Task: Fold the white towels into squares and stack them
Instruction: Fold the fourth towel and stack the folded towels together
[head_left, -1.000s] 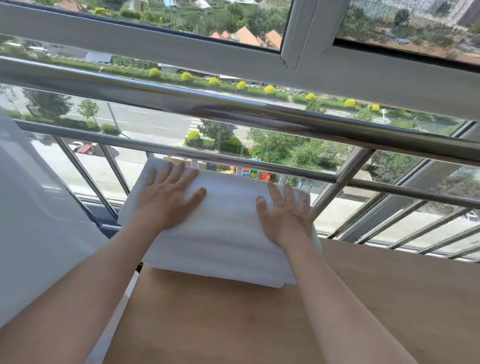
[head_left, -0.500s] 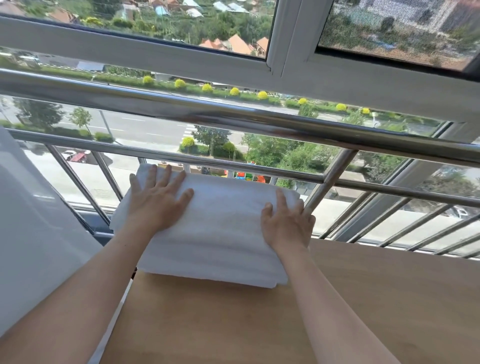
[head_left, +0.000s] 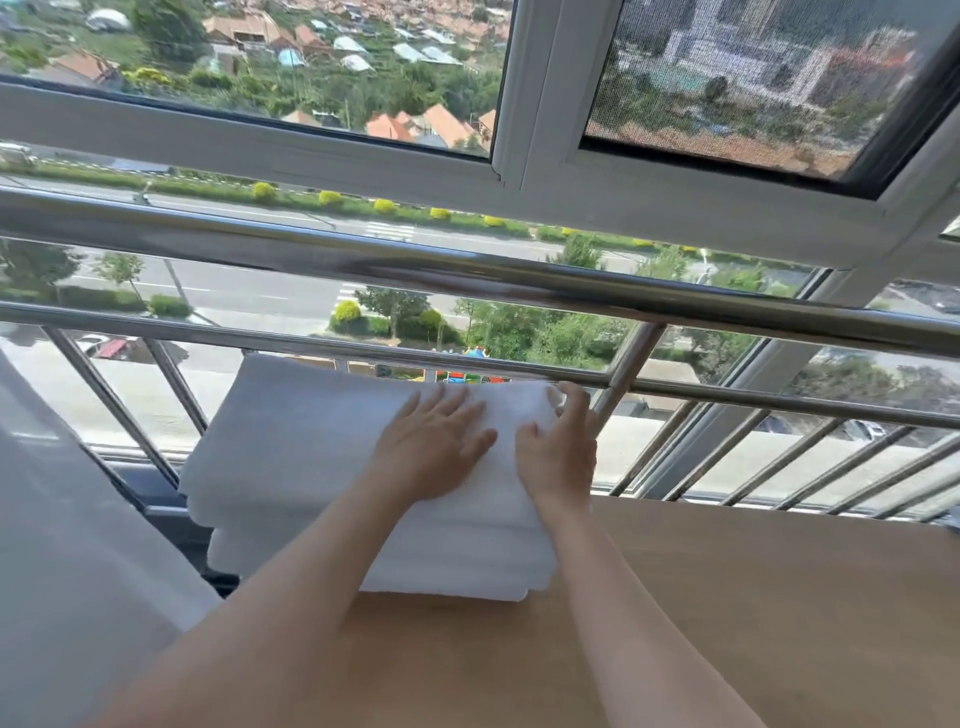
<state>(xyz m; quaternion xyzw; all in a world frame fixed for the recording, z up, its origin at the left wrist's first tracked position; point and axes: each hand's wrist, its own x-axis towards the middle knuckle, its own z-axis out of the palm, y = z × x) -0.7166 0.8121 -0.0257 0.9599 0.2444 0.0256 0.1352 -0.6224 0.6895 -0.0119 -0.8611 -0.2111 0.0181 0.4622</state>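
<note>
The left hand (head_left: 434, 449) lies flat, fingers spread, on the stack of white towels (head_left: 291, 457); the right hand (head_left: 561, 449), just beside it, curls its fingers over the stack's far right corner.

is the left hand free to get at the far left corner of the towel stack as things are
Probably yes. The left hand lies flat on the right half of the towel stack; the left half of the top is bare, nothing lies between, and the railing stands behind the corner.
</note>
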